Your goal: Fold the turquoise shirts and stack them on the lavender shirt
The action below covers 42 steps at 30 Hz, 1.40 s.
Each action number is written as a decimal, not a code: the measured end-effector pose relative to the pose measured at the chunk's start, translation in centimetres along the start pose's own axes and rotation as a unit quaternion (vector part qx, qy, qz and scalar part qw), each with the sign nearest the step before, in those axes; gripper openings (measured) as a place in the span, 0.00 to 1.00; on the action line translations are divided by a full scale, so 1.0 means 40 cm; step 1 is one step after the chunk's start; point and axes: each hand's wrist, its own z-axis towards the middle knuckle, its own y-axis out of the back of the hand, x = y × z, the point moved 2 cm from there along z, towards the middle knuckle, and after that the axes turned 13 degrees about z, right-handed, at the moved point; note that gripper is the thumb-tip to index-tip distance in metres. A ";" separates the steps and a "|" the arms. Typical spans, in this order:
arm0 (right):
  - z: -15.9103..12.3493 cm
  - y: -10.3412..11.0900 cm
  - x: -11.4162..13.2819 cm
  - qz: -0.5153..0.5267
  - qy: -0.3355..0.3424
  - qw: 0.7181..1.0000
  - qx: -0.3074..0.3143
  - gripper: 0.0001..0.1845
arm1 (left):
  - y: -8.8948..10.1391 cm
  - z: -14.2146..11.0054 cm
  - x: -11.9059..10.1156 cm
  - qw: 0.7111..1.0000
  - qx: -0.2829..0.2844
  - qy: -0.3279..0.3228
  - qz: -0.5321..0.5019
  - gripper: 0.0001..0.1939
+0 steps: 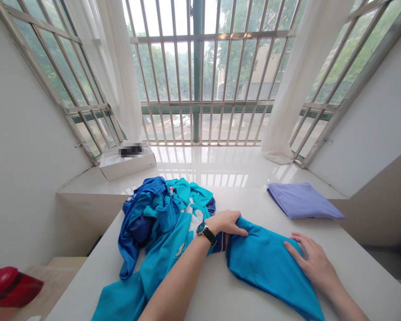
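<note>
Operator: Where is the workpiece, and how are the hands placed?

Instructor: The blue cloth lies in layers on the white table. The left hand spans its far left corner, thumb on top; whether it pinches the fabric is not determinable. The right hand rests at the right edge, fingers spread and unclenched.

Operator: How is this handling best performed?

Instructor: In my judgement, steady the corner with the left hand and smooth outward with the right, using light pressure. Keep the layers aligned and clear of the heap of clothes on the left. The lavender cloth lies beyond the right hand, well apart.

Operator: What remains unverified?

Instructor: The blue cloth's underside is hidden; its near end meets the frame's bottom edge. The heap's near end is cut off. Beneath the left wrist, a striped band's owner is unclear. The contents of the white box are pixelated.
</note>
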 end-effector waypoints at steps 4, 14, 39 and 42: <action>0.000 0.001 -0.002 0.000 -0.001 1.000 0.001 0.31 | 0.001 0.001 0.001 1.000 0.004 -0.003 0.009 0.31; -0.001 0.000 0.003 -0.001 -0.007 1.000 -0.001 0.31 | 0.006 -0.002 -0.002 1.000 0.021 0.004 0.020 0.32; -0.016 0.016 0.062 -0.009 0.027 0.999 -0.014 0.19 | -0.022 0.047 0.035 0.998 0.006 -0.032 -0.059 0.24; -0.018 0.020 0.072 -0.018 0.032 0.999 0.000 0.19 | -0.018 0.046 0.040 0.995 0.018 -0.035 -0.095 0.23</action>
